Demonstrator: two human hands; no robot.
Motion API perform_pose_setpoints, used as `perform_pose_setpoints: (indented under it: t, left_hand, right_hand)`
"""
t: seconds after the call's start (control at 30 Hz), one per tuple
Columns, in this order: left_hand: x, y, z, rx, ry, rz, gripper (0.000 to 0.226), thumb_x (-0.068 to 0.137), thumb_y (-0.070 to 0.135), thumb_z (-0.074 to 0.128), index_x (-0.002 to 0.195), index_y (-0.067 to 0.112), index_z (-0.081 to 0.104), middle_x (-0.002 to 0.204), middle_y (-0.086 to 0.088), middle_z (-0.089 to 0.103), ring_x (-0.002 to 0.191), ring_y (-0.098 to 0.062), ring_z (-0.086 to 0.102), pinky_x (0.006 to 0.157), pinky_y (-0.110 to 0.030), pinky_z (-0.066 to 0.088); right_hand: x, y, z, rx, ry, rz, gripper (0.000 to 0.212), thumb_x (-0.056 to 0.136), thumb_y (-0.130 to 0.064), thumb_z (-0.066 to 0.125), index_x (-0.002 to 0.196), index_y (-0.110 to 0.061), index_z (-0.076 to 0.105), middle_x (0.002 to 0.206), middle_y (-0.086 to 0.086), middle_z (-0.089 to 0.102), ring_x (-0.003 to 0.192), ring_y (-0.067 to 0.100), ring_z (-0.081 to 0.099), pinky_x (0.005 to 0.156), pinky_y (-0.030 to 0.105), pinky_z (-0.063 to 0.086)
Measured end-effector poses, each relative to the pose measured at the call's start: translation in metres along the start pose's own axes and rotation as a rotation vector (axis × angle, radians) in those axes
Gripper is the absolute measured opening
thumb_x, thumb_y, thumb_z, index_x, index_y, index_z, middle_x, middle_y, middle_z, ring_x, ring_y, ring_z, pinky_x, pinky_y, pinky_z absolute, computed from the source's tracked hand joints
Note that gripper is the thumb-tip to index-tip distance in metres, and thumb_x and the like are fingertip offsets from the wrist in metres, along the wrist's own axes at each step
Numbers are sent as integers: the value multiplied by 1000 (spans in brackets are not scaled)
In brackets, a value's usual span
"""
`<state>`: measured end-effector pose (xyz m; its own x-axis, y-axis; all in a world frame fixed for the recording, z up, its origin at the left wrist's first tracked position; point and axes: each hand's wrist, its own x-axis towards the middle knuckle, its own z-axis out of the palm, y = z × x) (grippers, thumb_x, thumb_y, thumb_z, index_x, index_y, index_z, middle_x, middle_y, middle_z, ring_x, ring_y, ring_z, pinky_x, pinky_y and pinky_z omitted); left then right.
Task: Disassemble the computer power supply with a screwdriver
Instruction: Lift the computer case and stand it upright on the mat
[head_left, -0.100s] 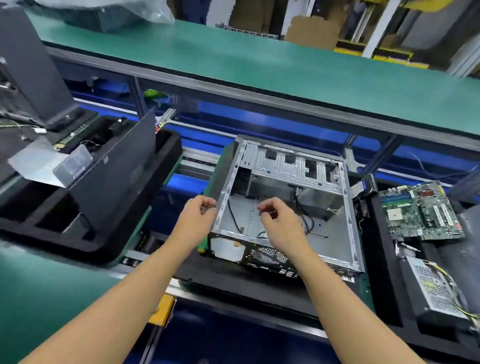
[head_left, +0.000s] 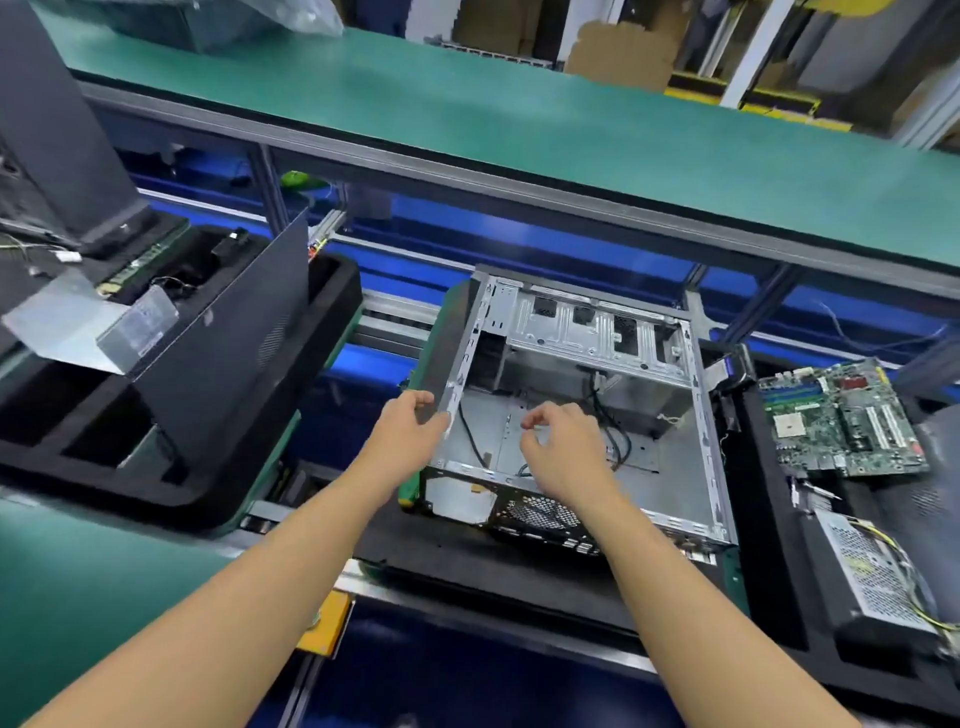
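**Workstation seen from beside the person, looking down over both forearms.**

Writing: the pale patch (head_left: 462, 501) on the near face of the computer case (head_left: 587, 338), the printing on the motherboard (head_left: 841, 421) and the label on the clear plastic piece (head_left: 140, 322) at far left are all too blurred to read.

Left hand (head_left: 410, 426): it grips the top edge of the case's left wall. The thumb lies against the metal rim and the fingers curl over the dark outer side.

Right hand (head_left: 566, 452): it hovers over the open interior of the case, above the bare floor plate and just beside the loose black cables (head_left: 608, 415). Its fingers are curled, with forefinger and thumb close together. I cannot tell whether they pinch anything.

Case: it lies on its side, open face up, on a black mat (head_left: 467, 556) between two green benches.

Power supply (head_left: 872, 577): a grey mesh-sided box with yellow wires. It lies in the black foam tray (head_left: 769, 519) at far right, nearer the viewer than the motherboard and well apart from both hands.

Left of the case, a black side panel (head_left: 234, 353) leans tilted in a second foam tray (head_left: 332, 291).
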<state>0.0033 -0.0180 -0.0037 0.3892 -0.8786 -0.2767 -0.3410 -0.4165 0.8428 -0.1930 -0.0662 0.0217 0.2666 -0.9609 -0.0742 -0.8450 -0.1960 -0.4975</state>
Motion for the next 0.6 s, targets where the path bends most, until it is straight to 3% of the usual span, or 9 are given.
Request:
perform_pose_setpoints:
  t: [0.1,0.17,0.23,0.3,0.37,0.47,0.53,0.6]
  left_hand:
    - [14,9,10,105,-140,-15,68,96,37,58,153,19,27,152,-2,39,116,-18,52,89,-29,41]
    - [24,12,17,163,-213,-47,73,95,33,56,155,20,18,148,-9,43,119,-29,55,88,-33,46]
    - [31,13,23,234,-225,-70,68,97,26,51,154,20,14,136,-16,51,112,-36,59,77,-35,47]
    - [37,10,29,259,-190,-59,59,99,23,46,151,22,18,122,-15,55,90,-31,62,65,-34,45]
    - [44,4,32,181,-190,-56,53,99,34,48,146,24,25,121,-7,55,70,-19,55,57,-30,42]
    - [58,-4,21,-70,-171,-153,62,90,70,33,125,23,54,115,-9,62,88,-18,57,80,-38,46]
    - [68,-16,14,-70,-60,-223,54,97,59,28,106,23,67,109,-6,65,99,-22,59,89,-40,45]
    - [77,-36,14,47,-45,-253,33,101,36,43,110,14,66,116,-8,65,106,-27,59,95,-40,47]
  right_hand:
    - [11,19,0,-381,176,163,45,91,-36,54,134,-21,49,148,14,33,133,34,30,107,46,26]
    - [20,39,-7,-494,176,281,64,90,-39,54,147,-21,31,159,19,10,143,38,15,112,54,19]
    - [28,58,-14,-573,121,385,77,91,-44,52,155,-23,14,162,19,-9,148,42,0,113,61,14]
    - [34,77,-17,-603,99,454,83,91,-48,50,157,-25,6,161,18,-17,147,44,-4,113,66,13]
    - [37,96,-21,-585,108,512,84,91,-49,51,157,-27,4,161,16,-18,147,45,0,112,67,17]
    - [38,120,-20,-609,112,526,77,93,-46,46,157,-26,8,162,18,-10,142,43,17,106,56,34]
    - [39,125,-20,-647,114,508,73,93,-46,44,156,-26,13,161,21,-3,135,42,29,96,48,41]
    - [41,125,-20,-630,122,508,71,92,-46,45,154,-25,19,161,22,2,129,41,34,92,45,41]
